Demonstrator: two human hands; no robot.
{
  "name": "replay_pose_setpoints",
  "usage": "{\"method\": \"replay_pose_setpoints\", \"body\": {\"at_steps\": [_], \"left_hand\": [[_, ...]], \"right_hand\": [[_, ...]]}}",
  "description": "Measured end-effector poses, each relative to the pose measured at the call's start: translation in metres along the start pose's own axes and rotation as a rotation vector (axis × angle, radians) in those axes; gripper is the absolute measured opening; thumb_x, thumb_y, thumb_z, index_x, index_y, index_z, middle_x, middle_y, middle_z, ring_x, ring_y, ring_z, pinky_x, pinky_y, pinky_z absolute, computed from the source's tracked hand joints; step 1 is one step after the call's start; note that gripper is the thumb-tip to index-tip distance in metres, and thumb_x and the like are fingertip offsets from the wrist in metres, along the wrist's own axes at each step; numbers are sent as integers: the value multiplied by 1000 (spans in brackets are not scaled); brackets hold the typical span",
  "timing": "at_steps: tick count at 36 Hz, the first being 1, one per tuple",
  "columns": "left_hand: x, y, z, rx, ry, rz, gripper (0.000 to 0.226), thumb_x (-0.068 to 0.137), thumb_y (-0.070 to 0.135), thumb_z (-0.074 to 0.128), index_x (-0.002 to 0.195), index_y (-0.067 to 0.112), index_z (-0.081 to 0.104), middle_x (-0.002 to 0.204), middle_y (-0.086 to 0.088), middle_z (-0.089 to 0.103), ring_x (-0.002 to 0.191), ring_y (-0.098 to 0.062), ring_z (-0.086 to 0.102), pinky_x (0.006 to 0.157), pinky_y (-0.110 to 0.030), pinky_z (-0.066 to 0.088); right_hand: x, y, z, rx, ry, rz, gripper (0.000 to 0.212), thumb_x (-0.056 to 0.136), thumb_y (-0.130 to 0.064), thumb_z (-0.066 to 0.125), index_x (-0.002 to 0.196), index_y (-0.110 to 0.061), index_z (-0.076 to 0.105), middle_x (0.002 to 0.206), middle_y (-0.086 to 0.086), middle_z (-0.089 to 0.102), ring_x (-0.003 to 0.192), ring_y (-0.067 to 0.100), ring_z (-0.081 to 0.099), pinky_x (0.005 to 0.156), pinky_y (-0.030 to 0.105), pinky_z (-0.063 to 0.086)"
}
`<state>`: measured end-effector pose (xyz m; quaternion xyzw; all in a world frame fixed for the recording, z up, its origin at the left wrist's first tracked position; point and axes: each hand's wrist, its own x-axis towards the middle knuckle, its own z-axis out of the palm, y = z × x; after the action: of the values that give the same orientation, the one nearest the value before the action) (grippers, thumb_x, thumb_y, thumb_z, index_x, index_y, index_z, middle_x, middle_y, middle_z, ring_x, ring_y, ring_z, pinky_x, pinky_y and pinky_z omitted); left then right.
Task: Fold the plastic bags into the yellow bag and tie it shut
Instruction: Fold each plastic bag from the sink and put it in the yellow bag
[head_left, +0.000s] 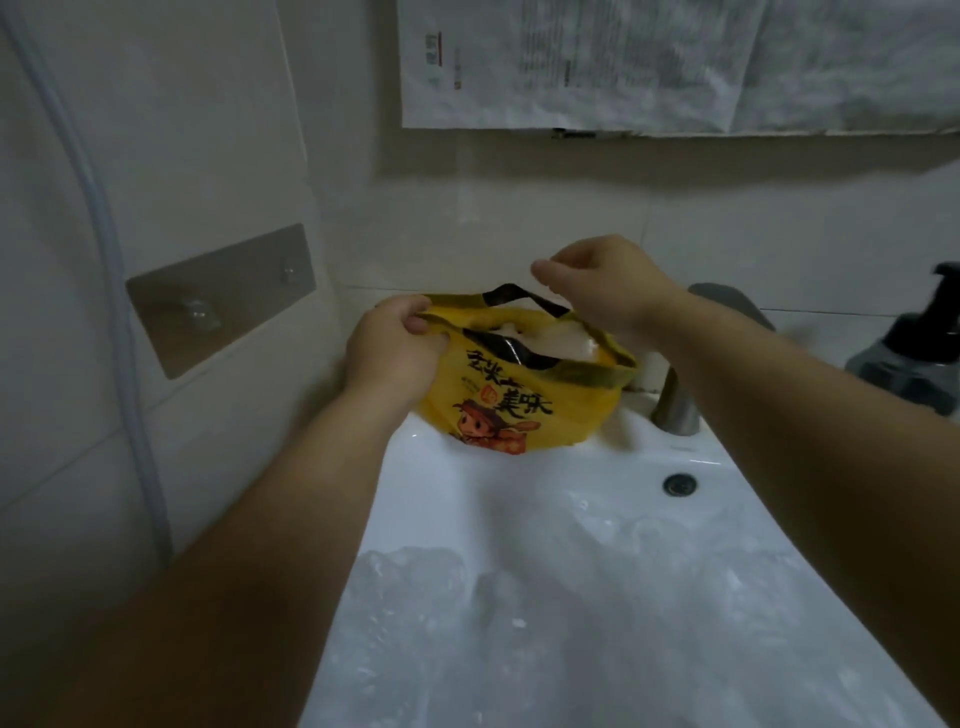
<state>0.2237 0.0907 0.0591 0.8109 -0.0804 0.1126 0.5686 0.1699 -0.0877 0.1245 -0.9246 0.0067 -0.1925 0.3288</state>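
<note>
Tiled bathroom wall (519, 208), white sink (519, 519) below. Yellow bag (519, 410) sits on the sink's back rim beside the faucet (675, 405), pale plastic bags (561, 340) inside. My left hand (395, 353) pinches its left edge. My right hand (597, 280) hovers above, fingers curled, possibly pinching something; can't tell.

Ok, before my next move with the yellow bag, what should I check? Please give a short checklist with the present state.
1. The left hand grips the rim of the yellow printed plastic bag: ok.
2. Bag mouth open: ok.
3. Some pale plastic bags already inside it: ok.
4. The right hand holds a handle: cannot tell.
5. Everything packed: not ok; clear crumpled plastic lies in the white ceramic sink.
6. Bag tied shut: not ok.
</note>
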Motion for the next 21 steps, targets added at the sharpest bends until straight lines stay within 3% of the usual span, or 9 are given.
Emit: {"method": "replay_pose_setpoints", "body": {"at_steps": [5, 7, 10, 12, 15, 17, 19, 21], "left_hand": [[-27, 13, -5, -14, 42, 13, 61, 89, 11, 60, 145, 23, 41, 113, 7, 56, 111, -20, 56, 100, -40, 48], [-42, 19, -5, -17, 60, 45, 56, 88, 14, 59, 142, 24, 45, 115, 7, 58, 111, -20, 57, 98, -38, 48], [-74, 26, 6, -36, 48, 81, 43, 91, 15, 58, 133, 22, 54, 113, 6, 60, 104, -15, 57, 79, -23, 46], [-99, 28, 19, -77, -25, 71, 35, 93, 15, 58, 128, 19, 57, 111, 5, 61, 100, -13, 58, 71, -17, 46], [-133, 28, 41, -96, -167, 63, 29, 93, 15, 59, 122, 18, 62, 102, 4, 65, 96, -16, 61, 87, -32, 53], [-155, 29, 60, -73, -267, 69, 29, 94, 17, 60, 123, 18, 63, 100, 6, 62, 95, -15, 58, 90, -33, 50], [-170, 30, 75, -83, -335, 64, 29, 94, 19, 60, 123, 19, 63, 102, 7, 61, 95, -12, 57, 89, -31, 50], [-182, 31, 88, -82, -380, 41, 30, 94, 20, 60, 124, 20, 63, 105, 8, 61, 89, -6, 56, 83, -26, 50]], "right_hand": [[-40, -1, -13, 80, 74, -25, 28, 97, -30, 53, 113, -12, 68, 98, -1, 62, 93, 14, 58, 74, 23, 41], [-59, 2, -19, 102, 91, -13, 25, 96, -30, 54, 109, -15, 69, 93, -2, 64, 82, 10, 58, 66, 21, 44], [-91, 10, -26, 115, 97, 16, 17, 94, -30, 56, 95, -20, 68, 91, 5, 70, 75, 12, 60, 67, 24, 48], [-113, 19, -29, 102, 67, 60, 22, 93, -29, 58, 90, -10, 68, 92, 15, 70, 74, 21, 60, 66, 32, 48], [-144, 37, -33, 67, -13, 112, 26, 92, -29, 60, 90, -5, 68, 74, 8, 61, 67, 20, 54, 64, 34, 46], [-168, 54, -35, 71, -70, 164, 31, 90, -33, 63, 111, -11, 66, 100, 10, 66, 88, 26, 62, 76, 36, 51], [-184, 68, -34, 41, -187, 248, 64, 85, -40, 68, 141, -21, 44, 138, 7, 51, 119, 23, 53, 89, 29, 45], [-199, 81, -31, -48, -320, 364, 86, 80, -41, 73, 150, -28, 24, 151, 2, 35, 131, 22, 42, 94, 28, 36]]}}
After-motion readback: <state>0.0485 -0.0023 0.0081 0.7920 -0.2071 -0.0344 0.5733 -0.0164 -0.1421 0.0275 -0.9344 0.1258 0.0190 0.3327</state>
